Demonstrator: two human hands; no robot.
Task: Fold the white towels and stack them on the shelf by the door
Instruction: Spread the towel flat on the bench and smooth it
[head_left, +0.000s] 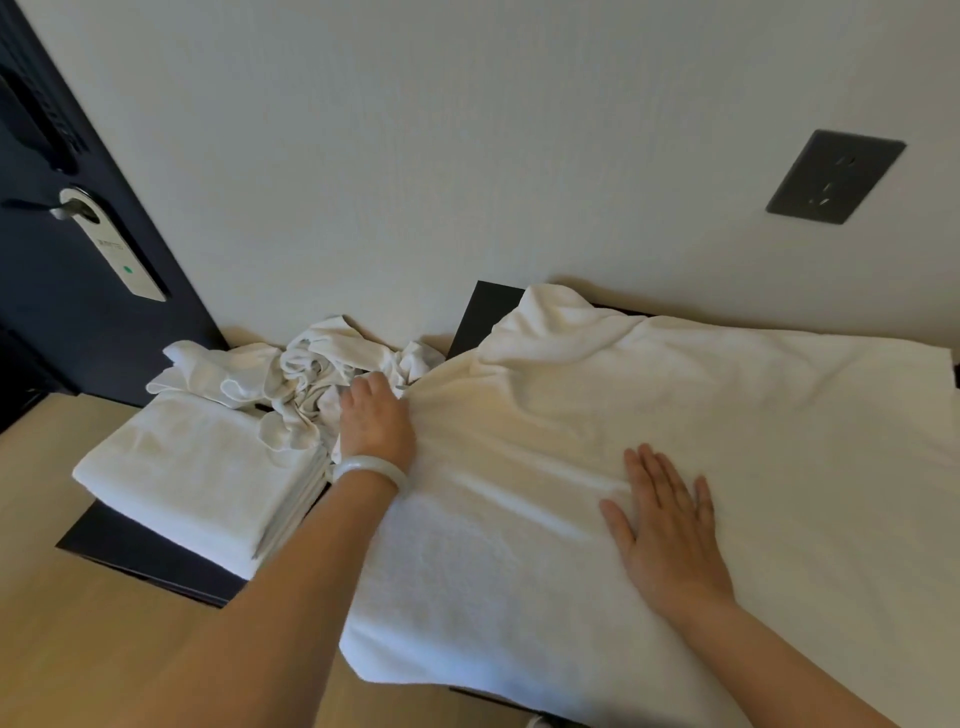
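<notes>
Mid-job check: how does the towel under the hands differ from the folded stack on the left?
The spread towel lies open and wrinkled; the folded stack is a neat squared block. The spread towel covers much more surface than the folded stack. Both are white.

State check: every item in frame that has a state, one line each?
spread towel: unfolded, laid out, wrinkled
folded towels: stacked, neat
crumpled towels: unfolded, heaped behind the folded towels
left hand: grips the spread towel's left edge
right hand: flat, pressing on the spread towel
door hanger: hanging on the handle
wall outlet: nothing plugged in
</notes>
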